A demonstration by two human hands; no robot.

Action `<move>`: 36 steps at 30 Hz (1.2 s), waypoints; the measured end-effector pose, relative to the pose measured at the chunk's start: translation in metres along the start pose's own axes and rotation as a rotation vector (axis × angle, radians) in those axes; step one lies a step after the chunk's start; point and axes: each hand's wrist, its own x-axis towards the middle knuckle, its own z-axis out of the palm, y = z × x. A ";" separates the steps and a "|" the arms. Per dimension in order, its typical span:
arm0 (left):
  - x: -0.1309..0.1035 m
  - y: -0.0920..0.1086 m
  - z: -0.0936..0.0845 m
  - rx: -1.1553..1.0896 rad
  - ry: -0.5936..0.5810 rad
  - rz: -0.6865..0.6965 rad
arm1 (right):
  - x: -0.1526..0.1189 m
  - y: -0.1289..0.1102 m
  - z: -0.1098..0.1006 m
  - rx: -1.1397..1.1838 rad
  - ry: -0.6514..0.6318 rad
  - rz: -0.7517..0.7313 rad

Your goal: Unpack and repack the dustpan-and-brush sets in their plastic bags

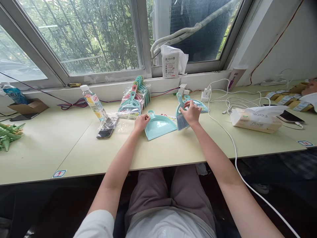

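Observation:
A light-blue dustpan lies on the pale table in front of me. My left hand pinches its left edge, close to the looped handle. My right hand is closed on a small blue hand brush, which is held upright with its grey-blue bristles down beside the dustpan's right corner. Part of the brush is covered by my fingers. Just behind my right hand lies another blue dustpan-and-brush set, partly hidden. Past my left hand, several nested sets in clear plastic are stacked near the window.
Left of the stack stand a drink bottle and a phone with clear wrapping. A tissue pack and white cables lie at right, one cable hanging over the table edge. Another person's hand shows at far right.

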 end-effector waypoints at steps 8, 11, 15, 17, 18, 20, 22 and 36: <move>-0.013 0.026 0.000 -0.040 -0.026 0.010 | -0.011 -0.005 0.016 0.135 -0.461 -0.289; -0.019 0.036 0.007 -0.049 -0.042 0.077 | -0.020 -0.013 0.019 0.099 -0.534 -0.325; -0.025 0.045 0.014 -0.083 -0.092 0.153 | -0.027 -0.020 0.017 0.077 -0.571 -0.336; -0.027 0.046 0.016 -0.100 -0.109 0.186 | -0.027 -0.021 0.017 0.096 -0.599 -0.345; -0.027 0.045 0.017 -0.115 -0.126 0.209 | -0.027 -0.021 0.017 0.108 -0.613 -0.353; -0.026 0.043 0.018 -0.161 -0.176 0.270 | -0.028 -0.021 0.018 0.135 -0.634 -0.376; -0.024 0.040 0.019 -0.197 -0.229 0.345 | -0.028 -0.020 0.019 0.162 -0.649 -0.394; -0.018 0.029 0.012 0.282 0.051 0.665 | -0.025 -0.013 0.028 0.352 -0.746 -0.417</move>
